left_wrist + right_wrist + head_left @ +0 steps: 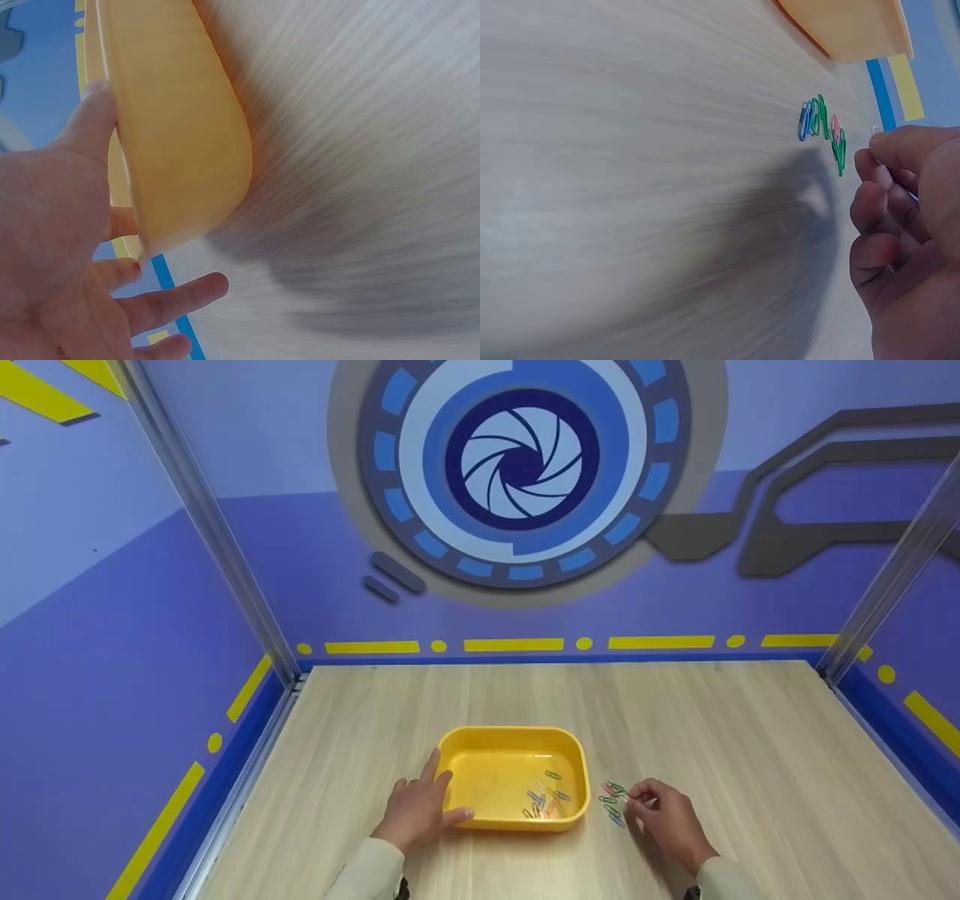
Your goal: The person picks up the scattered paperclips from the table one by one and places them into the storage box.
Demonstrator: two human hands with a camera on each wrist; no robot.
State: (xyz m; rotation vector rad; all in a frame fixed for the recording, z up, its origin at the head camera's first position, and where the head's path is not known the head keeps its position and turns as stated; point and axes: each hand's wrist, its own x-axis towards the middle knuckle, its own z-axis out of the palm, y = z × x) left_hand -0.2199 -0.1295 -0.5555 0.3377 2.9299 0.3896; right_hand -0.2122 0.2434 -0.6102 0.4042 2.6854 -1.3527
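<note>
My left hand (412, 814) holds a yellow plastic tray (517, 824) by its left front corner. Its thumb and index finger hook over the rim, and the outer fingers stretch along the outside in the left wrist view. Several coloured paper clips, among them a green one (553, 775), lie in the tray's right half. To the right of the tray, my right hand (673, 823) pinches a whitish paper clip (876, 130) between thumb and index finger, mostly covered by the fingertips. Just beside those fingertips, a small group of green, pink and blue paper clips (804, 121) lies on the table.
The light wood table (712, 720) runs back to a blue printed wall (300, 585) with yellow dashes along its base. Similar panels rise on the left and right, joined at metal corner posts (217, 532).
</note>
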